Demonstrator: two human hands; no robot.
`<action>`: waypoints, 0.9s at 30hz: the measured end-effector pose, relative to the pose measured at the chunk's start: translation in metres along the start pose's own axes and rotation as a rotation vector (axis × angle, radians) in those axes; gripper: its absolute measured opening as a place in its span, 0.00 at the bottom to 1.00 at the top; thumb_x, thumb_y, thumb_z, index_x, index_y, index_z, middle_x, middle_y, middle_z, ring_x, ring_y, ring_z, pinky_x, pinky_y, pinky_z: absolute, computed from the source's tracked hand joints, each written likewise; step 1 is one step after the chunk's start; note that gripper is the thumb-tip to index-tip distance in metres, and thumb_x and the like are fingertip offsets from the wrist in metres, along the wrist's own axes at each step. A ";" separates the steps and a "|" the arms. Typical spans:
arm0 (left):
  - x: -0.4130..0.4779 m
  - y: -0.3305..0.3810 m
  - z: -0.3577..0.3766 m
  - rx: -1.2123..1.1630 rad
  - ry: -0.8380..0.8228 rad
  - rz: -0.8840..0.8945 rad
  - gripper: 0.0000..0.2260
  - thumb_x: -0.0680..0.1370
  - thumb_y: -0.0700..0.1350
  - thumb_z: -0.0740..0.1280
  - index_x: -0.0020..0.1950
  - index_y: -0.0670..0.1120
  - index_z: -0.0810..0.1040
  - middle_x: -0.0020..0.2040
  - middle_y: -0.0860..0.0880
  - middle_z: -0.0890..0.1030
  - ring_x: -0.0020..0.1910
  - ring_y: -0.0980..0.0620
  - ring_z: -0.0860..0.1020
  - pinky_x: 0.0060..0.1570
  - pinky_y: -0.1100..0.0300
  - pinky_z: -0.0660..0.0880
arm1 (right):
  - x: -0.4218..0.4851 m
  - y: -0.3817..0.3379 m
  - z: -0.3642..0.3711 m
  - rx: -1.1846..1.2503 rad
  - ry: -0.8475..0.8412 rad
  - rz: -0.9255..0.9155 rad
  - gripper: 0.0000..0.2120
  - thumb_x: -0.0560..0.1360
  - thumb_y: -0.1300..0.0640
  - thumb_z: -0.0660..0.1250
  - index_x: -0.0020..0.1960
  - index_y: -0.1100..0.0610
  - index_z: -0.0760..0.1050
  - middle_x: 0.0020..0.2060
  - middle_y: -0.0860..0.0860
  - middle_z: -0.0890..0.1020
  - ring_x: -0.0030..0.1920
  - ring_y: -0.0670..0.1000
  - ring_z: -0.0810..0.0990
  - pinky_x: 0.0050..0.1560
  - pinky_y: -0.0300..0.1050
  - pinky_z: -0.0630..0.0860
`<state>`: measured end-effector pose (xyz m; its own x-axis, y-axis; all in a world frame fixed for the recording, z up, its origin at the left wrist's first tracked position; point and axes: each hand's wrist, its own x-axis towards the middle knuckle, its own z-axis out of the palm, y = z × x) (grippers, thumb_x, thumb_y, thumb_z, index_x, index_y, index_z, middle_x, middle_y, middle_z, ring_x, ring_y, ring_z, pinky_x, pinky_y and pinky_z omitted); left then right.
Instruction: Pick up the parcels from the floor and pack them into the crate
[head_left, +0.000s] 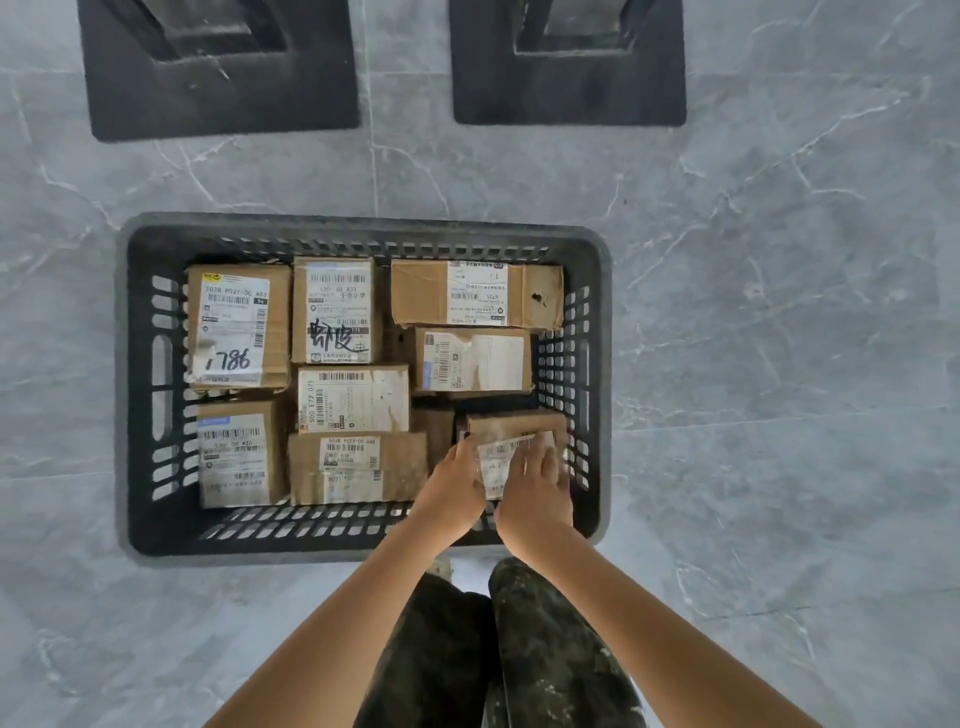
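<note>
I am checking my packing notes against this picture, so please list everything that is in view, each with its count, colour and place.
crate: one, dark grey, slotted walls, on the floor in the middle.
parcels: at least eight, brown cardboard with white labels, all inside the crate.
near-right parcel: one of those, brown, in the crate's near-right corner.
floor: grey marbled tiles, all around the crate.
black bases: two, black, square, on the floor beyond the crate, cut off by the top edge.
trousers: dark, mottled, at the bottom edge.
left hand: holds the near-right parcel's left side.
right hand: holds its top and right side.
</note>
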<state>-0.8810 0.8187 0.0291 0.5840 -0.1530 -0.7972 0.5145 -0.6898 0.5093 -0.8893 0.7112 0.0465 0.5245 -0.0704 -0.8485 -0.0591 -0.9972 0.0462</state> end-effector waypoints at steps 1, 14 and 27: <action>-0.001 0.002 -0.003 0.013 -0.005 -0.007 0.25 0.78 0.37 0.59 0.74 0.49 0.59 0.69 0.47 0.69 0.61 0.45 0.74 0.57 0.53 0.74 | -0.001 0.001 -0.001 0.023 -0.022 -0.009 0.38 0.80 0.54 0.59 0.77 0.62 0.36 0.76 0.62 0.38 0.76 0.62 0.40 0.76 0.55 0.49; -0.148 0.113 -0.163 0.065 0.193 0.063 0.11 0.81 0.43 0.57 0.61 0.48 0.73 0.58 0.50 0.80 0.34 0.64 0.74 0.32 0.69 0.74 | -0.159 0.051 -0.165 0.435 0.277 -0.253 0.17 0.81 0.57 0.56 0.70 0.52 0.65 0.69 0.50 0.66 0.70 0.50 0.64 0.68 0.45 0.68; -0.468 0.474 -0.394 0.183 0.635 0.756 0.11 0.81 0.47 0.58 0.61 0.52 0.73 0.57 0.57 0.77 0.47 0.62 0.77 0.42 0.66 0.73 | -0.506 0.094 -0.515 0.745 1.026 -0.398 0.14 0.80 0.59 0.59 0.65 0.55 0.72 0.62 0.51 0.76 0.64 0.51 0.71 0.59 0.37 0.64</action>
<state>-0.6636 0.8419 0.7713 0.9719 -0.2267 0.0631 -0.2033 -0.6739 0.7103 -0.7227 0.6396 0.7515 0.9938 -0.0946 0.0581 -0.0288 -0.7248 -0.6883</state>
